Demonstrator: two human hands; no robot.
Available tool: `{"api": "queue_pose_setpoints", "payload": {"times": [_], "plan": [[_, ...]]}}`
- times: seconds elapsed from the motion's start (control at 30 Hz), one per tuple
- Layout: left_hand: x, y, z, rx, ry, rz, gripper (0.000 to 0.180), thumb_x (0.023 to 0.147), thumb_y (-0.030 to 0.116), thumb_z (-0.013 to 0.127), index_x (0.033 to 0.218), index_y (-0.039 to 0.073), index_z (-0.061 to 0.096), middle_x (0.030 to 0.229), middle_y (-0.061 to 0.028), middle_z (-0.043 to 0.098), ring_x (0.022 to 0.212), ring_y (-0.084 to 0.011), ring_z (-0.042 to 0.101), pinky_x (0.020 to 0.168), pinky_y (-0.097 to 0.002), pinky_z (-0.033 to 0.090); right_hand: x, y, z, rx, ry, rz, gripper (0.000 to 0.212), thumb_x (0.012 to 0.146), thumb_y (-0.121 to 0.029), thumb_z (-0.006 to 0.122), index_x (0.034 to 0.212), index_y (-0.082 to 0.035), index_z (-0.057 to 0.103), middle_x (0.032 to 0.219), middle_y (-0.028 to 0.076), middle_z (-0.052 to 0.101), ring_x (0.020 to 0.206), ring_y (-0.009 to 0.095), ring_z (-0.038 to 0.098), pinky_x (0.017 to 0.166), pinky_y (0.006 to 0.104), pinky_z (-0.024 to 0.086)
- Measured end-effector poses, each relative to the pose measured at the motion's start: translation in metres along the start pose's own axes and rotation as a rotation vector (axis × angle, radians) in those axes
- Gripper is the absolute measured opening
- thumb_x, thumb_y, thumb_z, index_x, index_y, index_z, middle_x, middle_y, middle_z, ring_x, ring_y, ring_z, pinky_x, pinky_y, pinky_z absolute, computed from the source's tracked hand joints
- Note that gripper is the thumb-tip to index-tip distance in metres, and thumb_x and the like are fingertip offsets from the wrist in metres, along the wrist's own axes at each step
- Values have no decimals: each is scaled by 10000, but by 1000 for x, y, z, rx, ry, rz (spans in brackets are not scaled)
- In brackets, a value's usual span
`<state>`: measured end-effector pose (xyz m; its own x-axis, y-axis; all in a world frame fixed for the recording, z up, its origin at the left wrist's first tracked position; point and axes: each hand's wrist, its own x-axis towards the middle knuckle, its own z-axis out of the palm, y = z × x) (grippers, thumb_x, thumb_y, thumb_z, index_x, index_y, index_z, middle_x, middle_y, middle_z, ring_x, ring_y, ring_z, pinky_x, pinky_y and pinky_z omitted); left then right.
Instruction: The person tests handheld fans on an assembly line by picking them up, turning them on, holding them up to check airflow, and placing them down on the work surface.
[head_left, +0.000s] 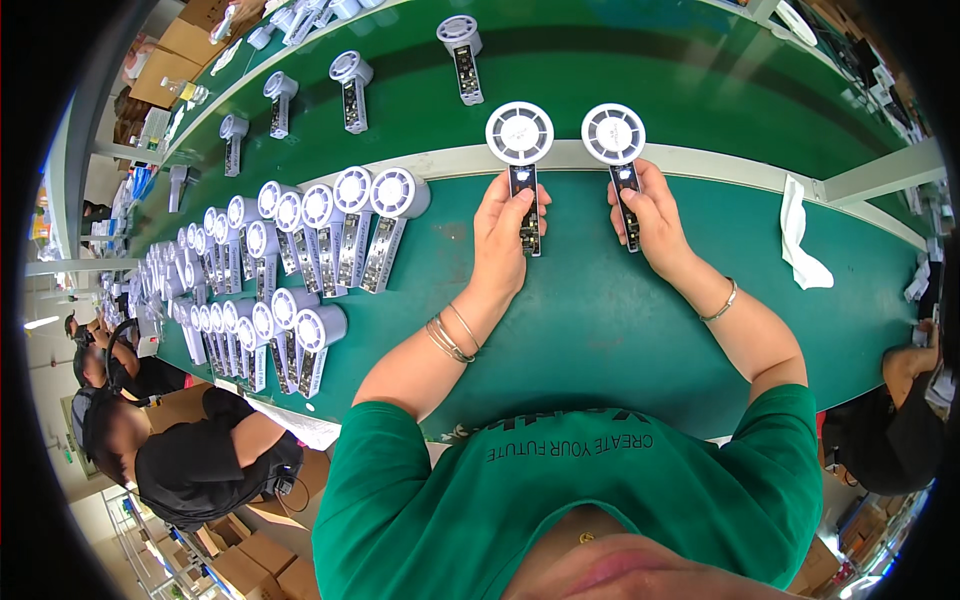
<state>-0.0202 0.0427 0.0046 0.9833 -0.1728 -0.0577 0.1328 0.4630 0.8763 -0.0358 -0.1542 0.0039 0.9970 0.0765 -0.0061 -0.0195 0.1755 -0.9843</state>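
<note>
My left hand is closed round the handle of a white handheld fan, its thumb on the exposed circuit board. A matching handheld fan is in my right hand, gripped by its handle the same way. Both fans stand head up, side by side and apart, with their round grilles facing me. The boards show along the open handles, each with a small bright spot near the top. To the left of my left hand, the nearest other fan belongs to a crowded group on the green table.
Rows of similar fans cover the table's left side. Several more stand on the green conveyor beyond a pale rail. At right lies a white cloth by a metal post. People in black sit at left and right.
</note>
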Motion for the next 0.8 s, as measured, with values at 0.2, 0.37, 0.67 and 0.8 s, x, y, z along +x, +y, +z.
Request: {"api": "queue_pose_setpoints", "payload": {"times": [0.2,0.37,0.67,0.8], "plan": [[0,-1,-1,17,-2,3,193,907,180,481,1019,27,515,889,-62,581,734,-91,517,603,-235,461,0,3,-3,48,-14,-1,407,900,-144,455,1262,-3,336,888,63,506,598,88,493,485,227,422],[-1,0,1,-7,-1,-3,237,902,145,494,1110,35,520,868,-33,567,700,-64,500,596,-201,439,0,2,-2,32,-10,-10,394,893,-143,445,1248,-6,342,884,65,509,591,94,491,477,226,418],[-2,-2,-2,0,-3,-7,239,902,148,492,1110,33,520,867,-35,569,695,-66,503,593,-199,439,-1,2,-2,40,-7,0,394,901,-135,454,1255,-3,340,887,59,506,596,88,491,484,226,420],[-1,-2,-2,-4,-2,-10,249,902,145,494,1122,31,515,869,-36,570,690,-66,502,593,-198,439,1,1,0,22,6,-9,386,879,-110,466,1228,4,347,877,69,510,585,95,488,470,222,412]]}}
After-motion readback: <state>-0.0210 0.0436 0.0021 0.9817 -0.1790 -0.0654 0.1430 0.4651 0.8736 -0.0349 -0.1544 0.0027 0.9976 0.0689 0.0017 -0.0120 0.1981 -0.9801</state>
